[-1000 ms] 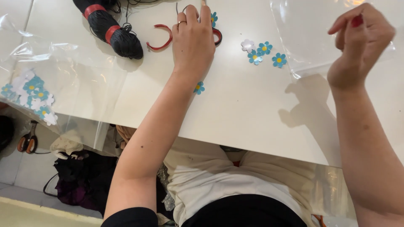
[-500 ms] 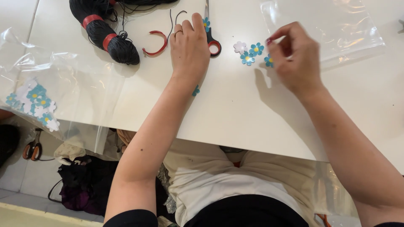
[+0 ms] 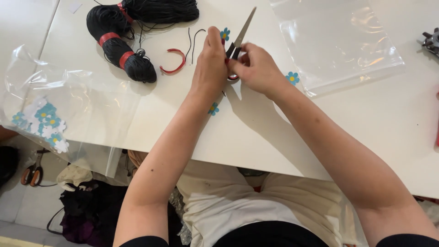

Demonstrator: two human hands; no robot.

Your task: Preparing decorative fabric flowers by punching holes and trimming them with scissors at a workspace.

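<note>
From the head camera, a white worktop (image 3: 274,132) fills most of the view, its near edge running across above the person's lap. Near the middle of the far side, the left hand (image 3: 211,68) and right hand (image 3: 257,68) meet over a pair of red-handled scissors with steel blades (image 3: 242,29). The right hand's fingers are curled around the handles; the blades point toward the far edge. The left hand lies with its fingers bent beside the handles, touching the right hand, and whether it grips anything cannot be told.

Toward the far left corner lie hanks of black cord bound with red bands (image 3: 123,50), and between them and the hands a curved red strip (image 3: 173,61). Small blue paper flowers with yellow centres (image 3: 292,78) are scattered close to the hands. A clear plastic bag (image 3: 338,41) lies flat at the far right. Another clear bag holding blue and white flowers (image 3: 45,123) overhangs the left edge. On the pale floor below lies a second pair of orange-handled scissors (image 3: 31,174).
</note>
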